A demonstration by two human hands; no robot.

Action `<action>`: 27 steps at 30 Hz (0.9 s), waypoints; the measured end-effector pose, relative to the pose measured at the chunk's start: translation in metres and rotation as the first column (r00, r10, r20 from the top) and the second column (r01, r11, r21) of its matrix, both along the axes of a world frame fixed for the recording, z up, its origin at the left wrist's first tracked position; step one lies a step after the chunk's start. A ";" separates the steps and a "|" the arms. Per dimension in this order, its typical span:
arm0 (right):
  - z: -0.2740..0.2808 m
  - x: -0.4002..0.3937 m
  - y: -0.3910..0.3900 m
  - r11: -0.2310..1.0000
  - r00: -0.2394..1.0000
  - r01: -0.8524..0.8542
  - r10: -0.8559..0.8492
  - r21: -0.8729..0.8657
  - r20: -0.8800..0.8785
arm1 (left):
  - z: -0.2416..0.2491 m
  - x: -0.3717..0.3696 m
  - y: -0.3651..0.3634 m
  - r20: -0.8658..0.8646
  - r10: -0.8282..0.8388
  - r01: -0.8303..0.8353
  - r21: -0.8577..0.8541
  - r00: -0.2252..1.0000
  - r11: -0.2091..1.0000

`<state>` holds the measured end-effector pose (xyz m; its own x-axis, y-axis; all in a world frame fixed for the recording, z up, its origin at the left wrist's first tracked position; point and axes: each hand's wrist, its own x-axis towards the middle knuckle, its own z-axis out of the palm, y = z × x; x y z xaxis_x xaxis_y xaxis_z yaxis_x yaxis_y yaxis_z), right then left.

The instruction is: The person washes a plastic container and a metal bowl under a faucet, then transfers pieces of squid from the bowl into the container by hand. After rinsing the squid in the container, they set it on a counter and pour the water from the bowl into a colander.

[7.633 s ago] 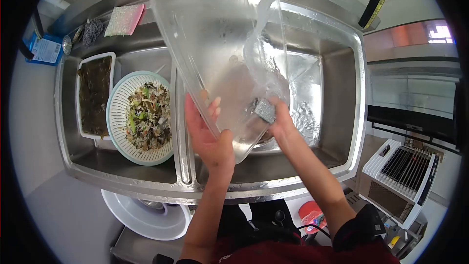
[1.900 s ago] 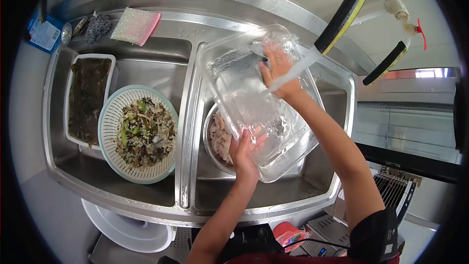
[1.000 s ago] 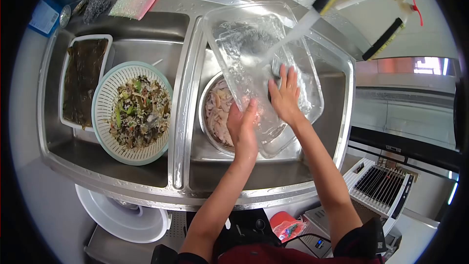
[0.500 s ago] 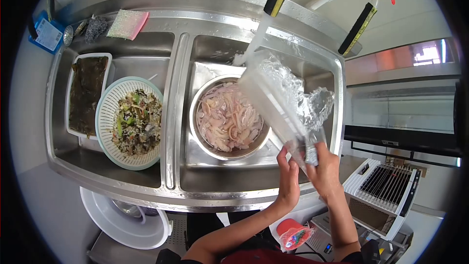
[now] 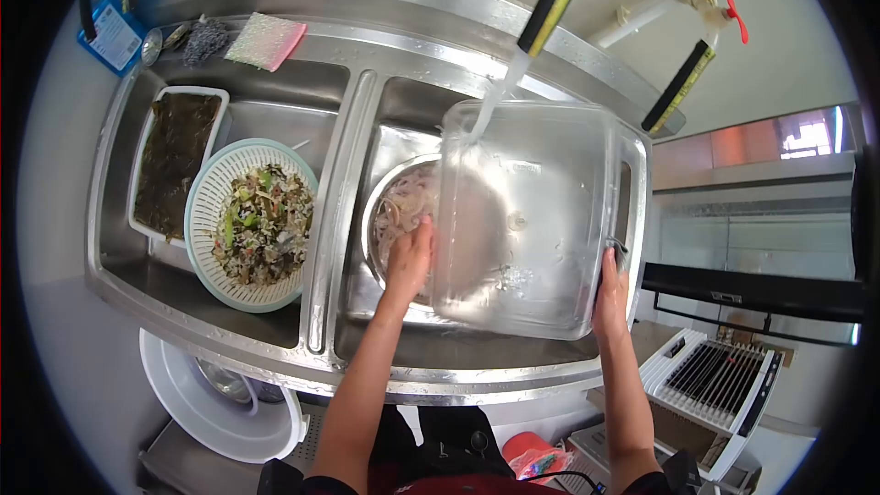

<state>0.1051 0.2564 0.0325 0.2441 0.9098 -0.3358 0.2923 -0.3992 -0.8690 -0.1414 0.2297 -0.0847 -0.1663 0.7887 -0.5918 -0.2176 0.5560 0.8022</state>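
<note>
A clear plastic container [image 5: 550, 211] hangs wet over the right sink basin, its open face and floor turned toward me. My right hand [image 5: 611, 298] grips its right rim, with a small dark grey piece [image 5: 619, 247] at the fingertips, too little shown to name. My left hand [image 5: 410, 261] is close beside the container's left wall, fingers extended, over a metal bowl [image 5: 369, 261] of pale meat strips [image 5: 403, 197] in liquid. The container covers the bowl's right part. Water [image 5: 490, 110] runs from a black and yellow hose [image 5: 553, 5] onto the container's upper left corner.
In the left basin, a round strainer [image 5: 203, 257] of chopped food scraps sits beside a white tray [image 5: 220, 110] of dark leafy sheets. A pink-edged sponge [image 5: 266, 41] and a scouring pad [image 5: 206, 43] lie on the back ledge. A divider [image 5: 335, 211] separates the basins.
The container has turned from a steep tilt to face me, and its splashing has lessened. My left hand has moved left and up over the bowl; my right hand has shifted slightly right.
</note>
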 end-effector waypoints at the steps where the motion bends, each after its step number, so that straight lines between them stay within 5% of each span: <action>1: 0.002 -0.010 0.008 0.997 0.997 -0.006 0.001 -0.073 -0.072 | 0.013 -0.005 0.002 -0.005 0.012 -0.012 0.002 1.000 1.000; 3: -0.018 -0.004 0.025 0.993 0.999 -0.044 0.047 -0.107 0.026 | 0.033 -0.007 0.004 0.155 0.339 -0.336 -0.049 0.928 0.941; 9: 0.011 -0.043 0.061 0.872 0.792 -0.488 0.421 0.043 0.443 | 0.046 -0.012 0.010 0.157 0.404 -0.417 0.058 0.901 0.907; 11: 0.021 -0.080 0.054 0.543 0.435 -0.839 0.623 0.041 0.650 | 0.045 -0.002 0.017 0.247 0.549 -0.562 -0.022 0.799 0.827; 13: 0.005 -0.117 0.041 0.285 0.077 -0.946 0.661 -0.155 0.746 | 0.041 0.007 0.021 0.238 0.551 -0.567 -0.001 0.800 0.824; 15: -0.008 -0.151 0.047 0.193 0.044 -0.975 0.649 -0.108 0.760 | 0.023 0.020 0.023 0.302 0.573 -0.639 0.205 0.762 0.741; 16: -0.016 -0.172 0.058 0.155 0.023 -0.984 0.598 -0.088 0.801 | -0.068 0.067 0.039 0.275 0.782 -0.820 0.323 0.560 0.473; 17: -0.023 -0.186 0.072 0.124 0.007 -0.989 0.552 -0.075 0.834 | -0.045 0.055 0.036 0.272 0.780 -0.818 0.319 0.563 0.479; 19: -0.046 -0.195 0.113 0.216 0.056 -0.976 0.387 -0.032 0.920 | 0.034 0.014 0.027 0.295 0.635 -0.615 -0.170 0.714 0.770; 22: -0.062 -0.161 0.173 0.300 0.176 -0.949 0.255 0.095 0.951 | 0.037 0.009 0.026 0.277 0.652 -0.625 -0.190 0.706 0.757; 24: -0.057 -0.147 0.160 0.481 0.223 -0.874 0.276 0.067 0.935 | 0.040 0.011 0.030 0.271 0.671 -0.642 -0.199 0.690 0.740; 27: -0.036 -0.179 0.106 0.340 0.160 -0.940 0.446 -0.001 0.881 | 0.037 0.019 0.031 0.219 0.639 -0.604 -0.211 0.737 0.769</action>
<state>-0.0740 0.3621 -0.0033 -0.7154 0.6965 0.0551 0.6832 0.7139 -0.1537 -0.1220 0.2606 -0.0475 -0.4197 0.4862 -0.7664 -0.7392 0.3068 0.5995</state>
